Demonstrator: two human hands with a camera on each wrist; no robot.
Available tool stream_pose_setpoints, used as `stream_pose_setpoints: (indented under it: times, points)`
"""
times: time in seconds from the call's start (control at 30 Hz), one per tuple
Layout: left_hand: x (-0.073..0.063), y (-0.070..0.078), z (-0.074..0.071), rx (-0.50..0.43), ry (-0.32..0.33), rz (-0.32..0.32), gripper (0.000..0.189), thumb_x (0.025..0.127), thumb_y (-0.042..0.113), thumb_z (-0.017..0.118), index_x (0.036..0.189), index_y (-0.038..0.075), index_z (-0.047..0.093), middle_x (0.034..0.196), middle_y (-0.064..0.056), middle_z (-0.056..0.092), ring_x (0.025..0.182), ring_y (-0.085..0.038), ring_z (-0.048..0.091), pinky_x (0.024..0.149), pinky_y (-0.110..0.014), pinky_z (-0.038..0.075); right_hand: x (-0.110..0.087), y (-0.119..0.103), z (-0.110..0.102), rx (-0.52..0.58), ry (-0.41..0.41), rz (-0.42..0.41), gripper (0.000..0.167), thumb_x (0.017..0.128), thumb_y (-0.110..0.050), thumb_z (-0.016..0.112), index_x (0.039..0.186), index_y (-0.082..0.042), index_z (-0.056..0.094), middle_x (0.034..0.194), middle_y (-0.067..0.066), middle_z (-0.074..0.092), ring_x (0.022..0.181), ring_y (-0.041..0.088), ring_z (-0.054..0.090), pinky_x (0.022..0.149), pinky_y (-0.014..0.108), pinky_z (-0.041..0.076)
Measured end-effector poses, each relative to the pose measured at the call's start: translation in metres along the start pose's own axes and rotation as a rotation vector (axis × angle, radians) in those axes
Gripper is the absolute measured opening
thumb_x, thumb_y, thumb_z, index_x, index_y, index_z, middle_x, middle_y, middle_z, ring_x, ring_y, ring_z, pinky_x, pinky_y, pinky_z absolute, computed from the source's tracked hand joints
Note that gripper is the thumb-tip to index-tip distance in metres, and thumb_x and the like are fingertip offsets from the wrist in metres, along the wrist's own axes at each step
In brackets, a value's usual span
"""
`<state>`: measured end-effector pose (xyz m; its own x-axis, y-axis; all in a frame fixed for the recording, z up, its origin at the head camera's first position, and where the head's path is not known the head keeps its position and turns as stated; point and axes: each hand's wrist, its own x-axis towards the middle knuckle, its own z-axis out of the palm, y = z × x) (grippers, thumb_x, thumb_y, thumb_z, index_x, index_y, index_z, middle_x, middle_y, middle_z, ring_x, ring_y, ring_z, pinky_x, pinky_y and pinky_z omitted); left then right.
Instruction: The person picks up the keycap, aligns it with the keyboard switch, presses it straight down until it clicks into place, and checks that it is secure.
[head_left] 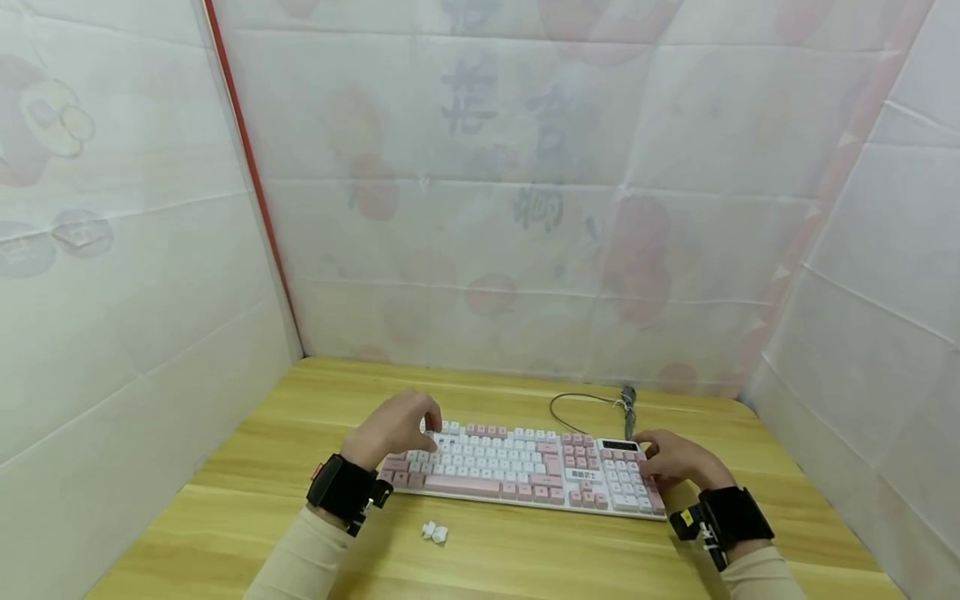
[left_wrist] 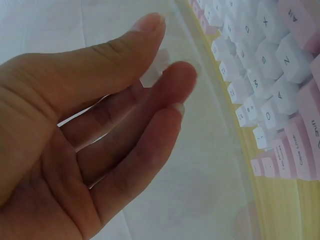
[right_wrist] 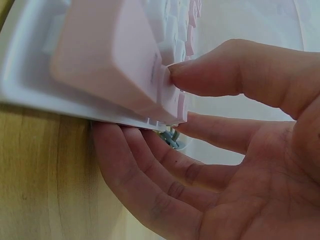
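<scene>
A white and pink keyboard (head_left: 462, 485) lies on the wooden table. My left hand (head_left: 390, 429) hovers at its upper left corner, thumb and fingers curved. In the left wrist view, a small white keycap (left_wrist: 156, 69) shows between the thumb and fingers, partly hidden. Two dark spots near the left of the upper white rows look like places without keycaps. My right hand (head_left: 678, 457) grips the keyboard's right edge. The right wrist view shows its thumb pressing a pink key (right_wrist: 112, 65) area from above, with the other fingers under the edge.
Loose white keycaps (head_left: 435, 532) lie on the table (head_left: 525, 554) in front of the keyboard. A bundled cable (head_left: 628, 408) runs behind it. Printed cloth walls (head_left: 487, 250) stand at the back and both sides.
</scene>
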<state>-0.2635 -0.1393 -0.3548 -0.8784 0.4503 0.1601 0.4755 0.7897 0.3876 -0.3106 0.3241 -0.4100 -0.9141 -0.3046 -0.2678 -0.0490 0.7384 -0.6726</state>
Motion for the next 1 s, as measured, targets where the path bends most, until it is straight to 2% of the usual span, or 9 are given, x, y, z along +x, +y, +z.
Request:
stream_pose_setpoints:
  times: [0.2,0.33,0.6,0.83,1.0]
  points:
    - [0.003,-0.001,0.002,-0.024,-0.015,0.008,0.021,0.079,0.001,0.085,0.093,0.012,0.075,0.096,-0.005,0.072,0.094,-0.026,0.067,0.084,-0.037,0.053,-0.001,0.001,0.000,0.012,-0.001,0.009,0.071,0.089,0.000,0.068,0.149,0.017,0.035,0.116,0.029,0.062,0.086,0.025,0.061,0.072,0.041,0.054]
    - [0.003,-0.002,0.003,-0.026,-0.021,-0.019,0.022,0.080,-0.002,0.084,0.096,0.010,0.075,0.099,-0.005,0.071,0.097,-0.029,0.067,0.086,-0.039,0.054,0.001,0.002,0.001,0.015,0.005,0.020,0.071,0.089,-0.001,0.069,0.149,0.016,0.037,0.115,0.028,0.062,0.086,0.024,0.061,0.073,0.041,0.055]
    - [0.006,-0.004,0.002,-0.034,-0.009,-0.065,0.022,0.081,-0.005,0.082,0.097,0.010,0.078,0.103,-0.006,0.073,0.093,-0.025,0.067,0.084,-0.038,0.055,0.001,0.001,0.001,0.011,0.009,0.022,0.072,0.088,0.000,0.069,0.149,0.016,0.036,0.114,0.028,0.062,0.085,0.024,0.062,0.072,0.041,0.056]
    - [0.010,-0.001,0.005,-0.068,-0.005,-0.024,0.020,0.084,-0.003,0.080,0.100,0.008,0.077,0.103,-0.007,0.073,0.096,-0.027,0.067,0.085,-0.038,0.055,0.001,0.000,0.001,0.019,0.007,0.024,0.072,0.088,-0.001,0.070,0.149,0.016,0.037,0.114,0.027,0.062,0.086,0.025,0.062,0.073,0.041,0.056]
    - [0.017,0.000,0.009,-0.078,-0.012,-0.017,0.019,0.086,-0.002,0.079,0.102,0.006,0.077,0.103,-0.007,0.073,0.092,-0.023,0.067,0.084,-0.037,0.055,0.001,0.000,0.001,0.019,0.007,0.025,0.072,0.088,-0.001,0.069,0.150,0.016,0.036,0.114,0.028,0.062,0.085,0.025,0.062,0.072,0.041,0.056]
